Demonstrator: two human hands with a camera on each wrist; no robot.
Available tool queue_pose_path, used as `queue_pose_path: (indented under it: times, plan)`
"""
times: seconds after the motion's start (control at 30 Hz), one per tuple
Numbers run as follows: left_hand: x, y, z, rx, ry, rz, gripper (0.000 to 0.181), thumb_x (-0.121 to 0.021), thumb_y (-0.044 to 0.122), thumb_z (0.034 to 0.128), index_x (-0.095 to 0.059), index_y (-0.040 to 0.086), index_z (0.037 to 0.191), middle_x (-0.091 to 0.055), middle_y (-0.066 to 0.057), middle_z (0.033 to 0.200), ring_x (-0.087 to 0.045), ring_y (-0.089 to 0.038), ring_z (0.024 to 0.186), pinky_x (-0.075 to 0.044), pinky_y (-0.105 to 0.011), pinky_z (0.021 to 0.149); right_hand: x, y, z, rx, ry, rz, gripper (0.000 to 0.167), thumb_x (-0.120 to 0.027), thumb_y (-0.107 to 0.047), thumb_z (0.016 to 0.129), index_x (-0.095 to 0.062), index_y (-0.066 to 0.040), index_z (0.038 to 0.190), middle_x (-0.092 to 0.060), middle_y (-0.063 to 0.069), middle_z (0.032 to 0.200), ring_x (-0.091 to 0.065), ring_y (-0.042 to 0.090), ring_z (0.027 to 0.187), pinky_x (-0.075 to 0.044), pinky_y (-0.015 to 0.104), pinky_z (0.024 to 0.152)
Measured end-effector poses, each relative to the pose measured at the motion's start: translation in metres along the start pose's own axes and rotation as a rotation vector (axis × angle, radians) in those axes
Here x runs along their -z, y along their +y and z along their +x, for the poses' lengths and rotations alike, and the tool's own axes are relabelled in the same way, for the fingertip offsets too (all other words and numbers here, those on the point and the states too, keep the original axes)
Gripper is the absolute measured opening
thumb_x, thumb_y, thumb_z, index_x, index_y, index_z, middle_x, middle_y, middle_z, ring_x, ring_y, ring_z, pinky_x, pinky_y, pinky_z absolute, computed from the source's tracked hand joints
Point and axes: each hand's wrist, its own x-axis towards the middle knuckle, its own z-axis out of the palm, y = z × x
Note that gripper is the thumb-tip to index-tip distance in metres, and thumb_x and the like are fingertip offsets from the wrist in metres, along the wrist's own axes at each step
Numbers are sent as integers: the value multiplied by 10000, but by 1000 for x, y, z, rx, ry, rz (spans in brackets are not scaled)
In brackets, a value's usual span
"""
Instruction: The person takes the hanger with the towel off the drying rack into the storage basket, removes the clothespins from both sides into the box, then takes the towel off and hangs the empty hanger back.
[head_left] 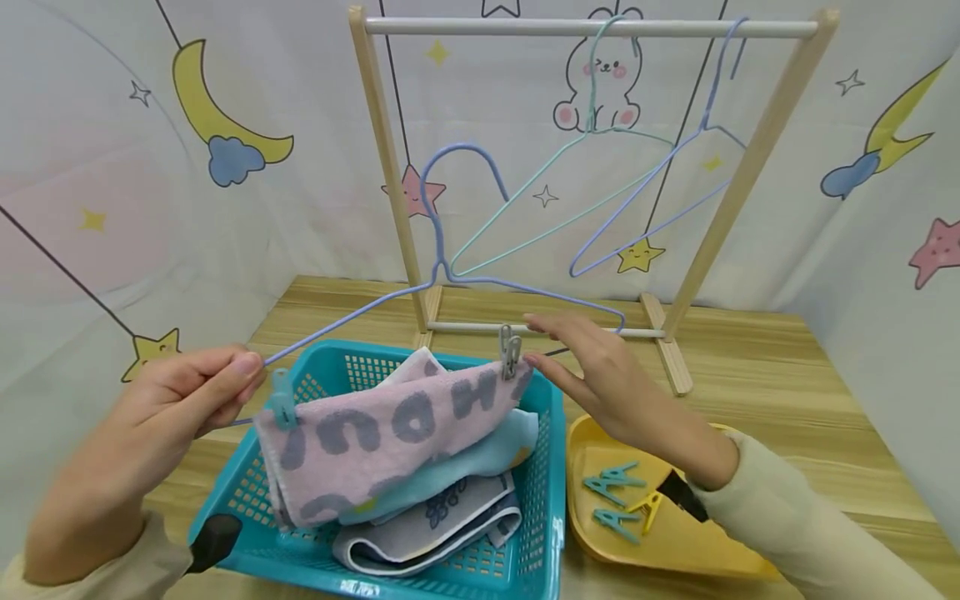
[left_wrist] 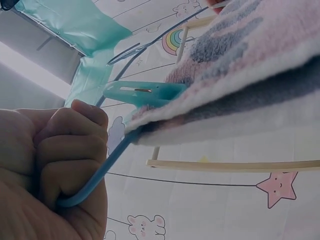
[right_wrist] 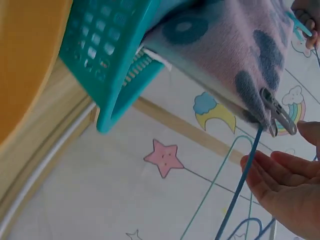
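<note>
My left hand (head_left: pixel 168 408) grips one corner of a blue-purple wire hanger (head_left: pixel 360 311), its fingers curled round the wire in the left wrist view. Over the hanger's lower bar hangs a pink towel (head_left: pixel 405 429) with grey lettering. A teal clothespin (head_left: pixel 282 398) clips the towel's left end, and a grey clothespin (head_left: pixel 510 352) clips its right end. Beside the grey clothespin is my right hand (head_left: pixel 618 387), fingers loosely extended and close to the hanger wire in the right wrist view; whether they touch it I cannot tell.
Below the towel stands a teal basket (head_left: pixel 553 500) with a light blue cloth (head_left: pixel 457 467) and a grey towel (head_left: pixel 435 521). To its right, a yellow tray (head_left: pixel 675 546) carries several clothespins (head_left: pixel 617 525). Behind, a wooden rack (head_left: pixel 384 133) bears a green hanger (head_left: pixel 525 185) and another purple hanger (head_left: pixel 637 204).
</note>
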Motion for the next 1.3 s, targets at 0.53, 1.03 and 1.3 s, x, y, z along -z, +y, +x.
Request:
queue_pose_path:
  times: [0.53, 1.03, 1.3]
  plan:
    - [-8, -2, -5, 40, 32, 69, 348, -383, -110, 1024, -526, 82, 770, -285, -30, 599, -291, -170, 530, -250, -283, 469, -14, -5, 7, -322, -113, 375, 322, -631, -22, 972, -593, 37, 1286, -686, 70, 1102, -656, 180, 1008, -536, 325, 848]
    - [-6, -7, -13, 64, 48, 179, 361, -393, -97, 1027, -491, 102, 742, -305, -13, 606, -293, -171, 525, -259, -284, 475, -20, 4, 3, -14, -58, 373, 282, -676, 116, 877, -661, -40, 1111, -692, 53, 1078, -656, 165, 1011, -539, 319, 824]
    - [-4, -6, -13, 85, 13, 174, 336, -390, -67, 1041, -528, 93, 779, -320, -23, 611, -316, -176, 532, -294, -281, 474, -19, 4, 4, 8, -3, 419, 311, -656, 192, 848, -675, -32, 1062, -711, 89, 1048, -677, 194, 1004, -550, 310, 820]
